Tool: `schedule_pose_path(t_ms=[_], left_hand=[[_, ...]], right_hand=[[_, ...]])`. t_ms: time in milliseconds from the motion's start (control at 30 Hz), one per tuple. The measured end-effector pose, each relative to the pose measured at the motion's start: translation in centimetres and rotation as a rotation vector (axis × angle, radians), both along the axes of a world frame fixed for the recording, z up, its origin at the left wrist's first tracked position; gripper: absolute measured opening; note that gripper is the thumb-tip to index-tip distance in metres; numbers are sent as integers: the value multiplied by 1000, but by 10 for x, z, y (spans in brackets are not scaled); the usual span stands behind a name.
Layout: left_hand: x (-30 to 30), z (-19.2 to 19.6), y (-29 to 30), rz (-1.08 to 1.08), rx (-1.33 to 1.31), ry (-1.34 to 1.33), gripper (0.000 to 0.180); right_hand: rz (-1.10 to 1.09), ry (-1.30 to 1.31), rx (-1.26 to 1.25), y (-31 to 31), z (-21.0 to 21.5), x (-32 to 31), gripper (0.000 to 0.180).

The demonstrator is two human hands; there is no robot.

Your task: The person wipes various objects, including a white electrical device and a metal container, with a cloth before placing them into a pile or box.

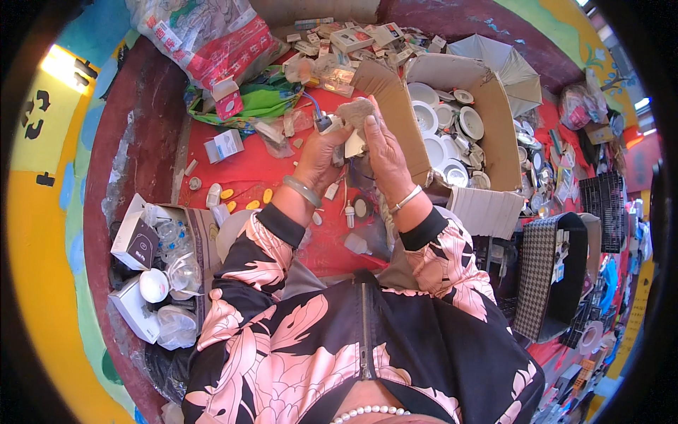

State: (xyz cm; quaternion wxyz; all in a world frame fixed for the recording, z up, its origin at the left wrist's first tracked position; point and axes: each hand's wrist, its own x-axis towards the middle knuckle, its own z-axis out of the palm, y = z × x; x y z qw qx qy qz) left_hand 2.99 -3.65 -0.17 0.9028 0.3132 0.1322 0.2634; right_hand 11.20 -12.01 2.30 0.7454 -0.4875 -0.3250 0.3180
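Standing at far left is a printed black-and-white box (138, 244); next, a red-and-white lettered bag (229, 49); then the left hand (321, 150), closed around a blue-wired fitting (325, 124) over red sheeting (282, 177); a grey cloth-like piece (355, 112), held by the right hand (388, 152); and a carton (503, 141) of round white lamps (471, 123), its flap (387, 95) near that hand.

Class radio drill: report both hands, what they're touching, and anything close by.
Left hand: gripping small dark-and-white part. Right hand: against grey-brown wad, fingers extended. Close on right: open cardboard box, white round fittings inside.
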Motion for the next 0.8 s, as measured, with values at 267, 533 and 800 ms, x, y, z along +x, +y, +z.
schedule_pose_path(t_ms=[267,533,800], left_hand=[[6,-25,14,-51,-350,79,24],[-7,-24,37,93,-417,56,15],[4,-18,16,-11,-349,-5,13]], right_hand=[[64,487,-15,-7,-6,37,29],[-45,80,91,-12,2,52,11],[17,-474,-64,-4,3,20,18]])
